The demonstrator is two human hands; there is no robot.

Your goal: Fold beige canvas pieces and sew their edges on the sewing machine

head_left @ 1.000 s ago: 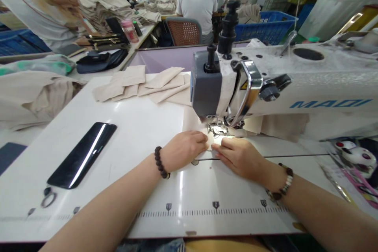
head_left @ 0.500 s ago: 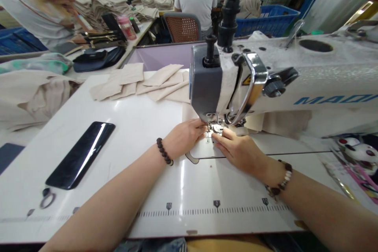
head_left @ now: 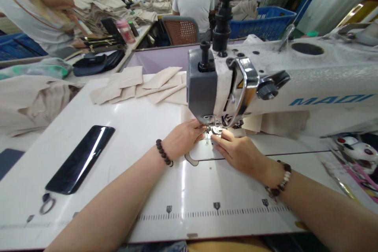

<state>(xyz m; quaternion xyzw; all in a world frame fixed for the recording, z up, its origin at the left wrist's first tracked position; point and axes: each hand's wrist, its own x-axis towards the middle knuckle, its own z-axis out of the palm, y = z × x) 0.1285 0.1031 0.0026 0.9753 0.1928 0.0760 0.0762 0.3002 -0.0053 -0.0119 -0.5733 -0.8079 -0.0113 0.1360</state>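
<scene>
A white sewing machine [head_left: 295,78] with a grey head stands across the white table [head_left: 132,134]. My left hand [head_left: 183,138] rests just left of the presser foot [head_left: 217,130], fingers pressed together near the needle. My right hand [head_left: 239,151] lies right in front of the foot, its fingertips pinched at the needle. Whatever the fingers hold is too small or hidden to name. Beige cloth [head_left: 283,123] lies under the machine arm behind my right hand. Both wrists carry bead bracelets.
Several beige fabric pieces [head_left: 138,84] lie at the table's back. A black phone [head_left: 81,158] and a small ring [head_left: 47,204] sit at the left. Folded beige cloth [head_left: 29,102] is piled far left. People work at tables behind; a blue crate [head_left: 262,23] stands beyond.
Both hands slid forward from in front of the presser foot to right at the needle, and the pale piece under them is no longer visible.
</scene>
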